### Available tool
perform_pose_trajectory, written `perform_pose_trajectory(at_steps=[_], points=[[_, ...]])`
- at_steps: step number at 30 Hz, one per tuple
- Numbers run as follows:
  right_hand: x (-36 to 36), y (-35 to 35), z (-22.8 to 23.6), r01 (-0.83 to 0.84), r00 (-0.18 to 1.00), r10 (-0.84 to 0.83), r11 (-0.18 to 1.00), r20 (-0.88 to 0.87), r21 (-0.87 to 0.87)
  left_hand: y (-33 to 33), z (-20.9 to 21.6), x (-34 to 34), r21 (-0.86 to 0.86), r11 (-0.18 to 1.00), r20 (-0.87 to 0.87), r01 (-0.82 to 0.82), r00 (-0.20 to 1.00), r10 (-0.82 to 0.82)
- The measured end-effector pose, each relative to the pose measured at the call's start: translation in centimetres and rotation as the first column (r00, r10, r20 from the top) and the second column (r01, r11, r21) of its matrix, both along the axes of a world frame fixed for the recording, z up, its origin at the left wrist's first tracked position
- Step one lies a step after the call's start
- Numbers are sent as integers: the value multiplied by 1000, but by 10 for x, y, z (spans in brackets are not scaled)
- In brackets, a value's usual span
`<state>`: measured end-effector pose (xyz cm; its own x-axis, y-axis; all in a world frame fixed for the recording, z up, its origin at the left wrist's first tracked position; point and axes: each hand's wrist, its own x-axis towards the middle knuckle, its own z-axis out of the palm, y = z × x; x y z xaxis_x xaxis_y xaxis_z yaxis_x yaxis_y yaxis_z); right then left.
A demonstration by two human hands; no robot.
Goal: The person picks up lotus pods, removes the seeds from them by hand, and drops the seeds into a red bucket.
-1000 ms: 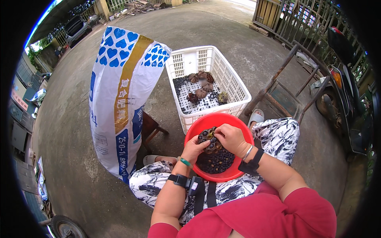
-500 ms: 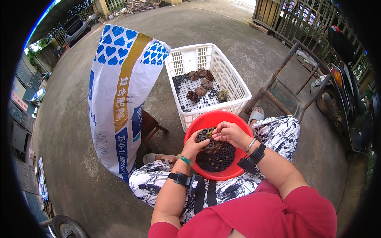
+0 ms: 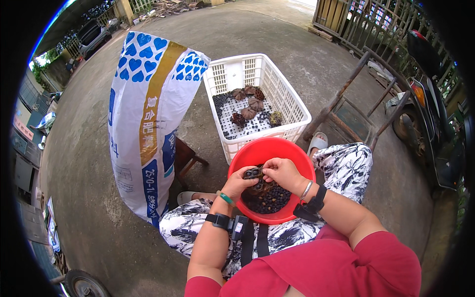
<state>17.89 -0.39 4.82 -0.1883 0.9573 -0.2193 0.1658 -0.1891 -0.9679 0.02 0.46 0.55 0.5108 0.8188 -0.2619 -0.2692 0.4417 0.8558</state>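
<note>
A brown dried lotus pod (image 3: 254, 183) with dark seeds in its holes is held over the red plastic basin (image 3: 242, 151) in my lap. My left hand (image 3: 236, 182) is closed around the pod's left side, thumb across its face. Pinched at the pod's upper right edge are the fingers of my right hand (image 3: 283, 172); whether a seed sits between them cannot be made out. Loose dark lotus seeds (image 3: 278, 200), some of them paler, cover the basin's bottom.
Beyond the basin stands a white plastic crate (image 3: 287, 94) holding several brown pods (image 3: 255, 104) and scattered seeds. A tall white-and-blue woven sack (image 3: 143, 114) rises at left beside a small wooden stool (image 3: 187, 159). At right are a wooden chair frame (image 3: 341, 109) and a parked motorbike (image 3: 430, 119).
Both hands have come slightly lower with the pod, which is now tilted differently. My right hand's fingers have closed in at the pod's edge. The view has shifted a little.
</note>
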Motion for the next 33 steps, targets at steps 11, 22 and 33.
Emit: perform_pose_trajectory(at_steps=[11, 22, 33], points=[[9, 17, -6, -88, 993, 80, 992, -89, -91, -4, 10, 1, -147, 988, 147, 49, 989, -27], [19, 5, 2, -179, 982, 185, 975, 34, -130, -9, 5, 7, -109, 991, 29, 80, 997, -78], [47, 24, -23, -71, 829, -208, 882, 519, 467, 1, -2, -3, -142, 977, -113, -157, 983, 142]])
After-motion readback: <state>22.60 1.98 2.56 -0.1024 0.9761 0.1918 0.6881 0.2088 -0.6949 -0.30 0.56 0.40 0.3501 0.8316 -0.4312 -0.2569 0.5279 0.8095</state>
